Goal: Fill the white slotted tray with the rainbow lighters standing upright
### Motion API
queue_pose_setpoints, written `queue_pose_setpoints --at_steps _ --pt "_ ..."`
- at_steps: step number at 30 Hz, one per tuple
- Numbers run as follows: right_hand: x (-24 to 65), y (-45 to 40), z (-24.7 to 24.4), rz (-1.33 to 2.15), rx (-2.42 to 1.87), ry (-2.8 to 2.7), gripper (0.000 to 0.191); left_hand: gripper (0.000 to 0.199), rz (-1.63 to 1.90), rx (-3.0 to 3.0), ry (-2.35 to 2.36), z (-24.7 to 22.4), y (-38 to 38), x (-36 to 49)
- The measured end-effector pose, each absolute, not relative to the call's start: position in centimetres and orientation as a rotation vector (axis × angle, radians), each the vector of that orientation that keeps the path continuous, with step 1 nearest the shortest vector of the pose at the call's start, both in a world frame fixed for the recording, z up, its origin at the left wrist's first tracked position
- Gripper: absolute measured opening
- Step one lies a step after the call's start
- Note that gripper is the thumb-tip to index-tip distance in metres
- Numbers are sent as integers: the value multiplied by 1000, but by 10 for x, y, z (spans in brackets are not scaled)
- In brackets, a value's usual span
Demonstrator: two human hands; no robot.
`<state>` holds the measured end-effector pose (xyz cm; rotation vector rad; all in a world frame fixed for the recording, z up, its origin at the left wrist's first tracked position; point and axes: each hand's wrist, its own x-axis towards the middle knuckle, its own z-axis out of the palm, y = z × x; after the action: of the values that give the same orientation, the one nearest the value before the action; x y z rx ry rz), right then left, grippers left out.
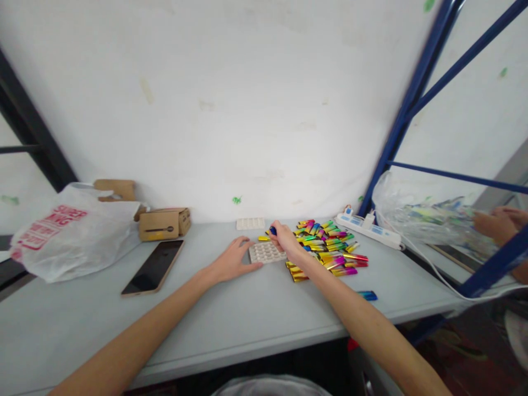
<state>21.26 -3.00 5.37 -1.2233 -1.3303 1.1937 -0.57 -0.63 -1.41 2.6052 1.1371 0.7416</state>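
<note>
A pale tray with rows of small cells lies on the grey table. My left hand rests at its left edge, thumb and fingers spread apart along the rim. Over the tray's right part, my right hand is closed round a small dark blue object, whose top shows above the fingers. Many shiny multicoloured foil pieces are heaped to the right, partly behind my right wrist. One yellow piece lies just behind the tray. A blue piece lies apart, right of my right forearm.
Against the wall is a second pale tray. On the left are a phone, a cardboard box and a white plastic bag. A power strip with a white cable lies by the blue frame. Another person's hands show far right.
</note>
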Motion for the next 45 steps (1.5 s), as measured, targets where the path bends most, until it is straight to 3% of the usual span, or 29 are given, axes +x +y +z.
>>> queue_pose_setpoints --at_steps 12,19,31,39,42,45 --pt "219 -10 27 991 -1136 -1546 68 73 740 2542 1107 -6 -8 -11" --pt "217 -5 12 803 -954 -1760 36 72 769 2447 1085 -6 -4 -11" --pt "219 -19 21 499 -1020 -2033 17 80 778 2398 1078 -12 2 -10" --pt "202 -15 22 299 -1108 -2137 24 85 748 2411 1115 -9 1 -10" --pt "211 -23 42 269 -1092 -2040 36 87 749 2404 1128 -8 1 -10" --pt "241 -47 75 236 -1073 -1971 34 86 750 2404 1117 -8 1 -10"
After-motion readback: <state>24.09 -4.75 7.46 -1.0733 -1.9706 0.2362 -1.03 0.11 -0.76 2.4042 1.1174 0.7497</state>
